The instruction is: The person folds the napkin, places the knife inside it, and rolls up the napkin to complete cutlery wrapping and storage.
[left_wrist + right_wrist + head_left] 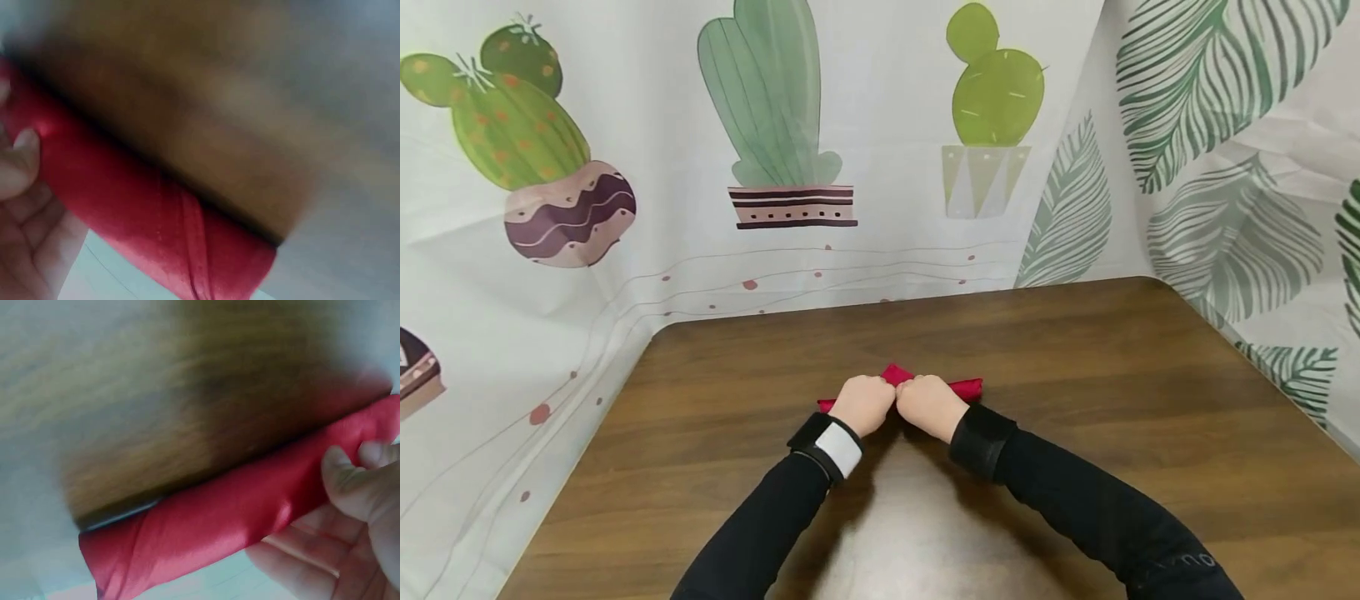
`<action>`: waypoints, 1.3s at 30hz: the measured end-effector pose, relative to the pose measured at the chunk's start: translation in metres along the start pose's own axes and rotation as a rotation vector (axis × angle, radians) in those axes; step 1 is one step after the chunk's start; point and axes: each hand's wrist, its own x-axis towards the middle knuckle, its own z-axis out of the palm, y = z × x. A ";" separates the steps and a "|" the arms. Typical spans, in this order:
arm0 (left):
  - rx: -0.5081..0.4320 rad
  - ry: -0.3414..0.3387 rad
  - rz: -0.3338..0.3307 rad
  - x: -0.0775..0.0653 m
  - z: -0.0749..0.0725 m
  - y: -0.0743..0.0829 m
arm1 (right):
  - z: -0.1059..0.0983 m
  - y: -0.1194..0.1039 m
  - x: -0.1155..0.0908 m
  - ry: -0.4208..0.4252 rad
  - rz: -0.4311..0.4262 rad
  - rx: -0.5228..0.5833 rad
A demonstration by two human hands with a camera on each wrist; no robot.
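A red, shiny fabric roll (966, 389) runs crosswise over the middle of the wooden table, with a pointed flap of the same fabric (895, 374) showing beyond the hands. My left hand (865, 403) grips the roll left of its middle, thumb on the near face and fingers underneath. Close beside it, my right hand (931, 405) grips the roll in the same way. In the left wrist view the rolled fabric (119, 187) shows a stitched edge and a diagonal fold near its end. The right wrist view shows the other end of the roll (206, 519), with slanting wrap lines.
The brown wooden table (737, 358) has rounded far corners. Behind it and along its sides hangs a white curtain (895, 108) printed with cacti and leaves. Black sleeves and wrist bands (985, 442) cover both forearms.
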 end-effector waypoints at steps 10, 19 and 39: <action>0.214 0.199 -0.048 -0.012 0.009 0.024 | -0.047 0.003 -0.002 0.045 0.096 0.089; 0.111 0.062 -0.078 0.002 0.000 0.016 | -0.064 -0.006 -0.010 0.126 0.155 -0.125; -0.102 -0.165 -0.008 0.017 -0.004 -0.008 | -0.080 0.019 -0.006 -0.027 0.039 0.175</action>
